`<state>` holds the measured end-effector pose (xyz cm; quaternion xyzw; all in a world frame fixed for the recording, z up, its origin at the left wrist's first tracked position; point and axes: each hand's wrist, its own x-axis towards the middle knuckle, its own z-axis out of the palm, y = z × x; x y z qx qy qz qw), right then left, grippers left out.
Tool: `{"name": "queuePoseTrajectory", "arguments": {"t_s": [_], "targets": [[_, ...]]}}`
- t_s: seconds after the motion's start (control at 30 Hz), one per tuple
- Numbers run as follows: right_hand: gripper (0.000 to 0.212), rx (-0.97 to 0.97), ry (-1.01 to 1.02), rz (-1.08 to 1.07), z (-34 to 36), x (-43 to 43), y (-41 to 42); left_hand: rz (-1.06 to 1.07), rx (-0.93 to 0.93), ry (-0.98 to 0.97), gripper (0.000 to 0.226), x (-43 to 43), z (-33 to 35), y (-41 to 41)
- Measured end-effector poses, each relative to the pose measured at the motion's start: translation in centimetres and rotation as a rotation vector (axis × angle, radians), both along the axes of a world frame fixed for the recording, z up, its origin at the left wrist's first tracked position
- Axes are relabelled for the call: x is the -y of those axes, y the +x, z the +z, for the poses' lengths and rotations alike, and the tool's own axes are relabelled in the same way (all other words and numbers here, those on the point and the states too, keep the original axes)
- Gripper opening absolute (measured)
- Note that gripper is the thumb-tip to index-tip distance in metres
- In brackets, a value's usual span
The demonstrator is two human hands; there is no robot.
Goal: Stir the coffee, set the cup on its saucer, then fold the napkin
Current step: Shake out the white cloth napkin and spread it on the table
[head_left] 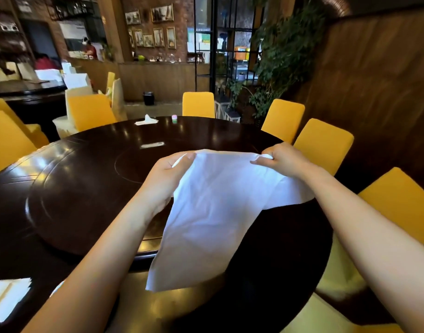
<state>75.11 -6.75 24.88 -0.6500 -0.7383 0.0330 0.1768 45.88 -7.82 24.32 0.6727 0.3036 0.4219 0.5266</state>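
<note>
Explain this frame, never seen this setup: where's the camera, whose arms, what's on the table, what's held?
No machine: one camera worn on a person's head looks forward and down at their own bare arms. The left hand and right hand each grip a top corner of a white napkin, holding it spread over a dark round table. At the far edge lie a crumpled tissue and a small green container; a folded white stack sits near left. Yellow chairs ring the table. No cup or saucer shows.

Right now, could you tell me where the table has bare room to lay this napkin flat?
Bare: the turntable left of the left hand, and the table rim right of the hanging napkin. Busier: far edge, with tissue and pot.
</note>
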Motion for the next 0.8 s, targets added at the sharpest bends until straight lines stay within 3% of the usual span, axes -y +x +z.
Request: {"name": "queuePoseTrajectory", "arguments": {"t_s": [0.13,0.33,0.5,0.6,0.8], "targets": [[0.041,0.007,0.006,0.03,3.4,1.0,0.9,0.106,0.096,-0.003,0.033,0.9,1.4,1.2],[0.058,0.064,0.005,0.059,4.2,0.4,1.9,0.287,0.036,-0.06,0.054,-1.1,0.6,-1.1],[0.06,0.139,-0.107,0.088,-1.6,-4.2,0.7,0.451,-0.206,-0.14,0.032,-3.8,-5.4,-4.4],[0.057,0.189,-0.164,0.099,-5.7,-7.6,-1.0,0.52,-0.307,-0.165,0.037,-6.2,-9.7,-6.2],[0.052,0.276,-0.245,0.091,-11.0,-13.8,-3.9,0.614,-0.695,-0.097,0.048,-12.0,-14.9,-8.4]]}}
